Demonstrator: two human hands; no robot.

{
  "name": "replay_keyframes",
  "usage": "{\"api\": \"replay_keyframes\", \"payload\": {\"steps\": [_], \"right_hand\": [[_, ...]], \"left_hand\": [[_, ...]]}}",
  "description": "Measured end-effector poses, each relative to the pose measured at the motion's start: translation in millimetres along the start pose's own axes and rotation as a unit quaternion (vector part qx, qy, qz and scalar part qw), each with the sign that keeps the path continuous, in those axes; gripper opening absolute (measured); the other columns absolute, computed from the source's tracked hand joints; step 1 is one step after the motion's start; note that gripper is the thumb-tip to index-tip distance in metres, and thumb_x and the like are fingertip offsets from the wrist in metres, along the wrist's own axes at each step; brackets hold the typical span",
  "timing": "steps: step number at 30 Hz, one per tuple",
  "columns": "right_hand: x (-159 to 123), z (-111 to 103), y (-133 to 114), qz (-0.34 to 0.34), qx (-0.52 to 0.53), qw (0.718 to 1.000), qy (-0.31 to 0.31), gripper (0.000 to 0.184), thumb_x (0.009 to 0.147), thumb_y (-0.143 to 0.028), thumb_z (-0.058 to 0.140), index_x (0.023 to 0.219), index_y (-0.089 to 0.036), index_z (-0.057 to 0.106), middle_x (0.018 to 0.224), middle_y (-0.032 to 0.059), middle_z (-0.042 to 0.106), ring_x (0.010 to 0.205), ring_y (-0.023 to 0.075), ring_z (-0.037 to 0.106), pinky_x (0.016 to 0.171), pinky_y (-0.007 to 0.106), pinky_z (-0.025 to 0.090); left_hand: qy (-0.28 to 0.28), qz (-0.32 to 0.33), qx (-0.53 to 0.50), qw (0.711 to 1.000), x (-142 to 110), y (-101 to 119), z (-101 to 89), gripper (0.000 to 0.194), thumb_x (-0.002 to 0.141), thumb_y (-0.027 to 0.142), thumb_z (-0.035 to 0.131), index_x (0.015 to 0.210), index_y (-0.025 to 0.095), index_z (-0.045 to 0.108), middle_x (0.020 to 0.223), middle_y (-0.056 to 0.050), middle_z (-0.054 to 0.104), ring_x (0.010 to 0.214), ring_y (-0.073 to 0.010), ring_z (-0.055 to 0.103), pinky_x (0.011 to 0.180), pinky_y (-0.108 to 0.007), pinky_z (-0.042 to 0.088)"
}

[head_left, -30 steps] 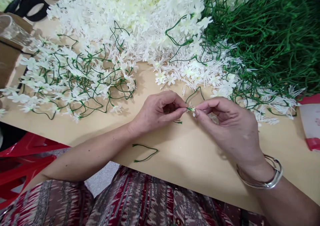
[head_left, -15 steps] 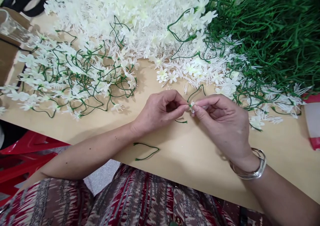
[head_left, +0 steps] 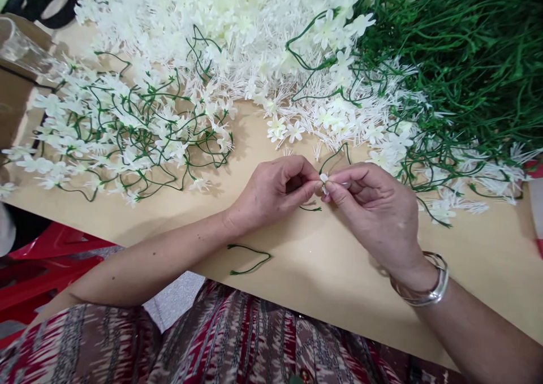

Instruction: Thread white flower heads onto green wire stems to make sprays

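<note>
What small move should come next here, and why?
Probably a gentle push by the right hand, seating the small white flower on the green stem while the left hand steadies: both hands' fingertips meet at the flower, the stem curves out beside them, and the join is hidden.

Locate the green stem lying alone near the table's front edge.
In the head view, the stem lies low, just left of centre, on the table, between the left hand and the front edge.
</note>
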State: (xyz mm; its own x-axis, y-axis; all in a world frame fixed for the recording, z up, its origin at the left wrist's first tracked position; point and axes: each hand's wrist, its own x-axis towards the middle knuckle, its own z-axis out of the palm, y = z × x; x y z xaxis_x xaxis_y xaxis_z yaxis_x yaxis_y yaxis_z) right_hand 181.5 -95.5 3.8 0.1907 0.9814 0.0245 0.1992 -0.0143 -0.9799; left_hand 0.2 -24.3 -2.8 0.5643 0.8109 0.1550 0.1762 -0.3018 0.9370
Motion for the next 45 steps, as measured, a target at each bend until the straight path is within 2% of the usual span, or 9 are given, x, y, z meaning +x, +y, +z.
{"api": "replay_keyframes", "payload": {"steps": [4, 9, 15, 17, 21, 25, 30, 39, 45], "right_hand": [[2.4, 1.2, -0.8, 0.005, 0.026, 1.000, 0.014, 0.009, 0.092, -0.027, 0.082, 0.090, -0.026, 0.073, 0.077, 0.0010, 0.078, 0.067, 0.0183, 0.076, 0.060, 0.030, 0.064], [7.6, -0.3, -3.8, 0.016, 0.066, 0.998, 0.016, 0.011, 0.088, -0.021, 0.083, 0.092, -0.023, 0.073, 0.075, -0.0018, 0.078, 0.067, 0.0148, 0.078, 0.064, 0.025, 0.065], [5.9, -3.2, -3.4, 0.019, 0.089, 0.996, -0.011, 0.032, 0.086, -0.023, 0.086, 0.114, -0.028, 0.072, 0.100, -0.0003, 0.081, 0.087, 0.0141, 0.080, 0.079, 0.025, 0.068], [6.1, -4.1, -2.5, 0.019, 0.090, 0.995, -0.027, 0.032, 0.087, -0.025, 0.085, 0.116, -0.029, 0.071, 0.104, 0.0008, 0.080, 0.090, 0.0139, 0.081, 0.080, 0.025, 0.068], [7.7, -4.6, -1.2, 0.012, 0.090, 0.995, -0.037, 0.019, 0.093, -0.027, 0.082, 0.108, -0.029, 0.071, 0.097, 0.0007, 0.081, 0.088, 0.0158, 0.082, 0.079, 0.026, 0.068], [7.8, -3.4, 0.2, -0.008, 0.088, 0.996, -0.019, 0.019, 0.088, -0.024, 0.086, 0.099, -0.028, 0.071, 0.093, -0.0006, 0.077, 0.083, 0.0149, 0.079, 0.074, 0.024, 0.066], [6.1, -1.8, 0.6, -0.004, 0.045, 0.999, -0.011, 0.007, 0.093, -0.020, 0.079, 0.096, -0.026, 0.077, 0.091, 0.0000, 0.075, 0.079, 0.0120, 0.074, 0.070, 0.021, 0.062], [2.4, 6.2, -0.4, -0.021, 0.039, 0.999, 0.009, 0.008, 0.096, -0.019, 0.076, 0.091, -0.026, 0.076, 0.085, -0.0011, 0.075, 0.076, 0.0112, 0.074, 0.068, 0.020, 0.061], [3.6, 8.8, -0.8, -0.027, 0.040, 0.999, 0.006, 0.008, 0.097, -0.020, 0.075, 0.091, -0.025, 0.075, 0.087, -0.0001, 0.076, 0.077, 0.0126, 0.073, 0.068, 0.022, 0.061]], "left_hand": [[0.000, -0.009, -0.024, 1.000, 1.2, 0.5, 0.3, 0.033, 0.100, 0.046, 0.074, 0.089, 0.015, 0.071, 0.069, -0.001, 0.069, 0.061, -0.0100, 0.058, 0.055, -0.020, 0.045], [-0.001, -0.049, -0.107, 0.993, 1.3, 0.3, 1.4, 0.044, 0.096, 0.059, 0.076, 0.089, 0.016, 0.069, 0.073, -0.003, 0.070, 0.062, -0.0112, 0.059, 0.054, -0.023, 0.046], [0.015, -0.069, -0.160, 0.985, -1.0, -1.3, 1.0, 0.043, 0.095, 0.058, 0.076, 0.092, 0.016, 0.068, 0.077, -0.003, 0.069, 0.063, -0.0107, 0.058, 0.058, -0.024, 0.049], [0.014, -0.071, -0.163, 0.984, -0.8, -1.4, 0.4, 0.042, 0.095, 0.057, 0.076, 0.092, 0.016, 0.068, 0.077, -0.003, 0.069, 0.063, -0.0103, 0.057, 0.058, -0.023, 0.048], [0.009, -0.067, -0.154, 0.986, 0.6, 0.0, -1.6, 0.041, 0.096, 0.055, 0.076, 0.092, 0.015, 0.068, 0.076, -0.003, 0.069, 0.064, -0.0105, 0.058, 0.057, -0.023, 0.046], [0.009, -0.067, -0.151, 0.986, 1.5, 2.7, -2.5, 0.039, 0.097, 0.053, 0.076, 0.092, 0.015, 0.068, 0.076, -0.003, 0.069, 0.063, -0.0097, 0.057, 0.057, -0.023, 0.046], [-0.001, -0.067, -0.145, 0.987, 1.2, 5.0, -1.4, 0.037, 0.098, 0.051, 0.075, 0.093, 0.015, 0.068, 0.081, -0.005, 0.075, 0.065, -0.0101, 0.060, 0.059, -0.022, 0.048], [-0.006, -0.074, -0.129, 0.989, -0.4, 4.4, -0.6, 0.039, 0.100, 0.054, 0.072, 0.093, 0.016, 0.068, 0.081, -0.007, 0.077, 0.066, -0.0117, 0.067, 0.059, -0.022, 0.053], [-0.004, -0.086, -0.156, 0.984, -1.6, 3.4, 1.5, 0.039, 0.100, 0.054, 0.072, 0.094, 0.016, 0.066, 0.086, -0.008, 0.079, 0.079, -0.0158, 0.076, 0.070, -0.025, 0.060]]}}
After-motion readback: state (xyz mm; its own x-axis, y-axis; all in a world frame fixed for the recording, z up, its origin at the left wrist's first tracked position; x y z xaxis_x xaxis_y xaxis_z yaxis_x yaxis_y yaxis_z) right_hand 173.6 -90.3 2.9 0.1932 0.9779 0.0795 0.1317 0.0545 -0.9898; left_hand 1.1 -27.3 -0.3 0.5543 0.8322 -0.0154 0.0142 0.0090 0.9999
